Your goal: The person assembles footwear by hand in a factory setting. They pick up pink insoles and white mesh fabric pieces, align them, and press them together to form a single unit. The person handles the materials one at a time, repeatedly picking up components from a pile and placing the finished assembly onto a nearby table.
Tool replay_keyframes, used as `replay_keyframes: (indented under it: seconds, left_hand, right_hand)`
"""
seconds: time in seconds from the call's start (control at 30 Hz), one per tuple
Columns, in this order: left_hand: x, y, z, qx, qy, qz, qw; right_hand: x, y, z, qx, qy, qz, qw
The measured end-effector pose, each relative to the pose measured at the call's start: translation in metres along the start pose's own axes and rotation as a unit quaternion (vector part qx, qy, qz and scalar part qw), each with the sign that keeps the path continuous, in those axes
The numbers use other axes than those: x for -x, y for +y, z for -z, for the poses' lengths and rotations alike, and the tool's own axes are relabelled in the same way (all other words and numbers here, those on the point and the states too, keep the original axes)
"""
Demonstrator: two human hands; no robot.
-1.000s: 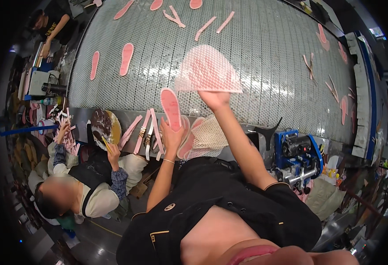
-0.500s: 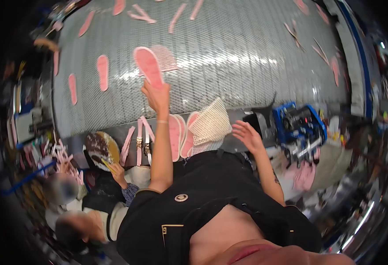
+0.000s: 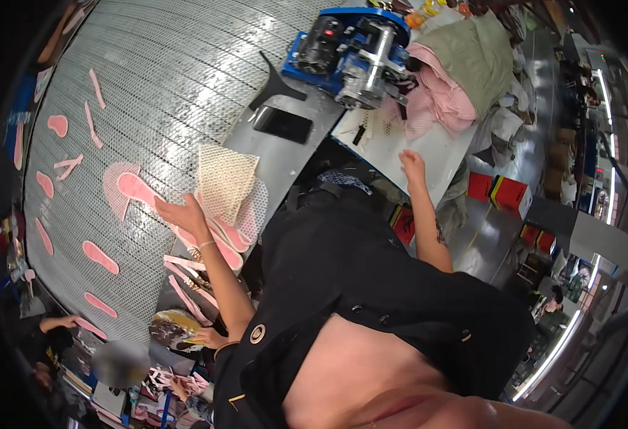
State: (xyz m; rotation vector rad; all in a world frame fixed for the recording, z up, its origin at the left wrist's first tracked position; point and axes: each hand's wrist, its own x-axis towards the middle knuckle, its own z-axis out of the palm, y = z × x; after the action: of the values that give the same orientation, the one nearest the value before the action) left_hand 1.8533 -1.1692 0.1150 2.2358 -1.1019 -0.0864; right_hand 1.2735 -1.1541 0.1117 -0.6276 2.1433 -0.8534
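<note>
Pink insole (image 3: pixel 136 188) is best kept level over the mesh piece (image 3: pixel 112 189) by the left hand (image 3: pixel 180 214), whose grip cannot be told; the right hand (image 3: pixel 413 168) is held loosely open.

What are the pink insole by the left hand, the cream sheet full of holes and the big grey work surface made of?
Pink insole: perhaps foam or synthetic leather; smooth, matte top with a paler edge.
Cream sheet: probably textile mesh or thin foam, matte, with an open, regular hole pattern.
Grey work surface: mesh-patterned with bright glints; metal or coated plastic, I can't tell which.
</note>
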Motion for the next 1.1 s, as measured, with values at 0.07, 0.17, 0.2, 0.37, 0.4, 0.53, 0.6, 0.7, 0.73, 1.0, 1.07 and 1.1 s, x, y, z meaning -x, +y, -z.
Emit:
replay_keyframes:
  seconds: [0.07, 0.17, 0.2, 0.37, 0.4, 0.53, 0.6, 0.7, 0.73, 1.0, 1.07, 1.1]
  left_hand:
    - [0.033, 0.028, 0.004, 0.019, -0.009, -0.015, 1.000]
    - [0.083, 0.052, -0.008, 0.032, -0.038, -0.018, 0.999]
    - [0.098, 0.059, -0.012, 0.036, -0.052, -0.013, 0.998]
    - [0.158, 0.124, -0.034, 0.090, -0.114, 0.029, 0.989]
    - [0.165, 0.131, -0.039, 0.107, -0.128, 0.036, 0.985]
    - [0.188, 0.161, -0.035, 0.120, -0.156, 0.069, 0.978]
    - [0.191, 0.167, -0.040, 0.146, -0.185, 0.083, 0.968]
    - [0.190, 0.170, -0.051, 0.173, -0.213, 0.068, 0.959]
    - [0.188, 0.172, -0.051, 0.183, -0.221, 0.064, 0.956]
    - [0.163, 0.173, -0.044, 0.226, -0.279, 0.060, 0.931]
    - [0.158, 0.169, -0.044, 0.228, -0.285, 0.049, 0.930]
    - [0.157, 0.170, -0.043, 0.236, -0.291, 0.052, 0.926]
  right_hand:
    - [-0.046, -0.009, 0.008, 0.080, 0.046, 0.097, 0.991]
    - [-0.106, -0.030, 0.015, 0.216, 0.098, 0.231, 0.944]
    - [-0.120, -0.036, 0.013, 0.267, 0.109, 0.247, 0.925]
    - [-0.175, -0.007, -0.013, 0.419, 0.126, 0.310, 0.844]
    - [-0.181, 0.006, -0.014, 0.413, 0.139, 0.323, 0.840]
    - [-0.169, -0.007, -0.011, 0.375, 0.081, 0.317, 0.867]
    - [-0.178, 0.000, -0.001, 0.376, 0.044, 0.264, 0.887]
    - [-0.188, 0.014, 0.014, 0.391, 0.072, 0.261, 0.880]
    - [-0.183, 0.012, 0.016, 0.376, 0.140, 0.252, 0.881]
    - [-0.222, -0.028, 0.083, -0.263, 0.260, 0.112, 0.922]
    - [-0.247, -0.033, 0.105, -0.419, 0.235, 0.043, 0.876]
    - [-0.257, -0.036, 0.117, -0.427, 0.245, 0.045, 0.869]
